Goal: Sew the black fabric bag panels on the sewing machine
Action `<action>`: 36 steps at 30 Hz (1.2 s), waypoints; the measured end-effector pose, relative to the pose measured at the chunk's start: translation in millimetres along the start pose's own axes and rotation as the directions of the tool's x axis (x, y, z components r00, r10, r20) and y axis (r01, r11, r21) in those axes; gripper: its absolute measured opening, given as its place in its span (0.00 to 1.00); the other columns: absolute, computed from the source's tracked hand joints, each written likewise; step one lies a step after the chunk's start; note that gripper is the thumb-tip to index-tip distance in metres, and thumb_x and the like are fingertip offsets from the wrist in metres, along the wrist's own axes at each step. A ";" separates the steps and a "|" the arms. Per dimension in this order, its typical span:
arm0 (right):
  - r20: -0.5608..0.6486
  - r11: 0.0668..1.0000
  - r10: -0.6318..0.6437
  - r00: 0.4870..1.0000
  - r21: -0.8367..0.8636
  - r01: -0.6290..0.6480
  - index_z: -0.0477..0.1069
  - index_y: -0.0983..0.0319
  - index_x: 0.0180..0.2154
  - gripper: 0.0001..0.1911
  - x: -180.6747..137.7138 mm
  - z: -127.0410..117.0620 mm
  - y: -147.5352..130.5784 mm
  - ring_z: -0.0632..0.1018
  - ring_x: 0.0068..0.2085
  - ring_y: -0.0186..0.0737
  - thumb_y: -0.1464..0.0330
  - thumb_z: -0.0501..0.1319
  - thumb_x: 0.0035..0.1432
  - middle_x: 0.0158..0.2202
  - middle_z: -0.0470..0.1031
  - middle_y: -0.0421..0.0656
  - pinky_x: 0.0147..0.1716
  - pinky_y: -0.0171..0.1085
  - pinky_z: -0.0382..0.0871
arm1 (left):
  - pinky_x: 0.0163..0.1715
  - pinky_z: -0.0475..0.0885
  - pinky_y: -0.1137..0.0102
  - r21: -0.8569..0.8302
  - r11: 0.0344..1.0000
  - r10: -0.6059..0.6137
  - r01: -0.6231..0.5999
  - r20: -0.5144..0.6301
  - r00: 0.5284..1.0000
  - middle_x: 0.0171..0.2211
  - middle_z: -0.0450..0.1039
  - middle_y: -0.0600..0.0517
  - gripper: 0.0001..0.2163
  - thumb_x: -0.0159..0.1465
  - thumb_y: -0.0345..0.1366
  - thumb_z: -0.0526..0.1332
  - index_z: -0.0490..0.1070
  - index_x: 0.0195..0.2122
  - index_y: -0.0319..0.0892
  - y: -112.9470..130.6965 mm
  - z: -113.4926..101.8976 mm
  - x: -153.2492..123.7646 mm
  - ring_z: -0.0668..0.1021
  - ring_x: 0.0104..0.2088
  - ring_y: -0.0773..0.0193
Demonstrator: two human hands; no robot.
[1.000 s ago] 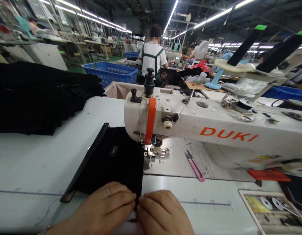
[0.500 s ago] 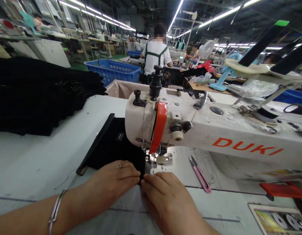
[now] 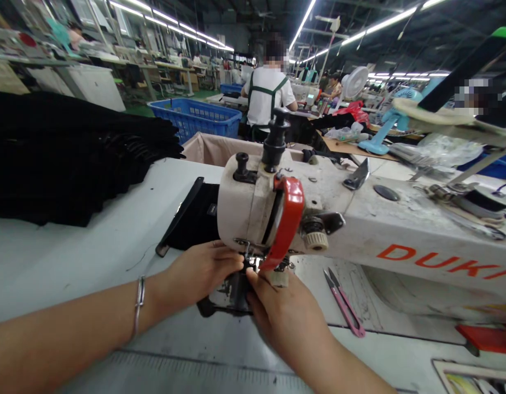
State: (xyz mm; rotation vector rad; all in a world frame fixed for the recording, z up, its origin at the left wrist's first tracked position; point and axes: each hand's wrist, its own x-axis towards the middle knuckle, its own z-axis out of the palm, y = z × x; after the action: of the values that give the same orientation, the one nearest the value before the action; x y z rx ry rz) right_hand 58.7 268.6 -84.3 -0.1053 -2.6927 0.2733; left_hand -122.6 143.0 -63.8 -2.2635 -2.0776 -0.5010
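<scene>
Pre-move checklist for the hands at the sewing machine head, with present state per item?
1. Left hand gripping the black fabric piece: ok.
2. Right hand fingertips clear of the needle: cannot tell, the needle is hidden under the machine head.
3. Fabric edge lined up under the head: cannot tell.
4. Snips clear of both hands: ok.
5. Black fabric stack apart from the piece: ok.

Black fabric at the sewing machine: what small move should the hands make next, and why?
Probably nudge the black fabric edge a touch further under the needle. The left hand and right hand hold it right below the sewing machine head, where the red guard hides the needle, so alignment seems unfinished.
</scene>
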 end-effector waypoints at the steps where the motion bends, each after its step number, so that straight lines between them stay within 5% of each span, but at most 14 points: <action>1: -0.004 1.000 0.004 1.000 0.002 -0.004 0.76 0.66 0.50 0.14 0.2 0.7 0.3 0.77 0.39 0.51 0.75 0.62 0.61 0.42 0.78 0.52 0.38 0.49 0.78 | 0.60 0.69 0.67 0.031 0.999 0.009 -0.008 -0.014 1.000 0.45 0.77 0.57 0.19 0.76 0.28 0.43 0.75 0.44 0.38 -2.0 0.0 1.9 0.78 0.52 0.66; 10: -0.007 0.997 0.033 0.999 0.063 -0.033 0.76 0.64 0.50 0.16 0.8 -2.8 0.3 0.76 0.39 0.50 0.77 0.63 0.60 0.41 0.78 0.50 0.38 0.47 0.77 | 0.55 0.72 0.63 0.132 0.990 -0.033 0.040 -0.055 0.998 0.47 0.79 0.56 0.21 0.76 0.30 0.41 0.75 0.48 0.34 -12.6 3.0 7.5 0.79 0.51 0.62; 19: -0.024 0.989 0.032 0.999 0.146 -0.028 0.77 0.62 0.42 0.09 -0.1 -8.5 2.8 0.73 0.38 0.47 0.75 0.60 0.63 0.36 0.75 0.47 0.37 0.43 0.72 | 0.49 0.78 0.65 0.163 0.987 0.005 0.008 -0.074 0.997 0.42 0.82 0.51 0.12 0.72 0.27 0.53 0.77 0.43 0.41 -28.8 15.9 7.3 0.82 0.44 0.60; 23: -0.089 0.977 0.137 0.987 0.178 -0.119 0.74 0.63 0.35 0.09 -0.7 -17.2 9.7 0.72 0.41 0.48 0.75 0.56 0.65 0.37 0.73 0.48 0.40 0.45 0.70 | 0.53 0.76 0.64 0.164 0.986 0.014 -0.003 -0.070 0.997 0.47 0.80 0.54 0.15 0.73 0.27 0.51 0.77 0.48 0.43 -29.2 13.7 5.9 0.81 0.47 0.61; 27: -0.151 0.952 0.272 0.950 0.184 -0.244 0.72 0.63 0.40 0.05 1.9 -19.5 19.1 0.73 0.43 0.51 0.72 0.59 0.63 0.41 0.73 0.50 0.42 0.46 0.70 | 0.54 0.75 0.66 0.153 0.988 0.029 -0.017 -0.080 0.996 0.48 0.79 0.57 0.21 0.75 0.29 0.42 0.76 0.51 0.42 -27.8 9.7 5.5 0.80 0.49 0.63; 32: -0.228 0.870 0.457 0.860 0.314 -0.380 0.73 0.60 0.36 0.09 11.9 -16.8 27.9 0.74 0.34 0.45 0.66 0.56 0.66 0.31 0.74 0.46 0.34 0.40 0.68 | 0.54 0.76 0.64 0.128 0.991 0.042 -0.027 -0.114 0.993 0.48 0.81 0.53 0.16 0.73 0.27 0.51 0.78 0.50 0.46 -30.0 12.5 6.6 0.81 0.49 0.60; 36: -0.201 0.846 0.485 0.851 0.355 -0.398 0.73 0.60 0.34 0.11 15.1 -16.9 29.7 0.74 0.30 0.42 0.64 0.56 0.66 0.28 0.75 0.44 0.30 0.37 0.65 | 0.52 0.77 0.62 0.115 0.993 0.024 -0.009 -0.128 0.992 0.47 0.81 0.53 0.15 0.74 0.29 0.52 0.78 0.50 0.46 -31.0 14.7 5.6 0.81 0.48 0.58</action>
State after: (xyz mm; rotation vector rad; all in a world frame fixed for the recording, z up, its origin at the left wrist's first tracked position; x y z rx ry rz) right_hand 53.2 302.3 -69.3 -0.6378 -2.2747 0.7481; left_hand -149.3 155.2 -82.3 -2.1236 -1.9715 -0.4992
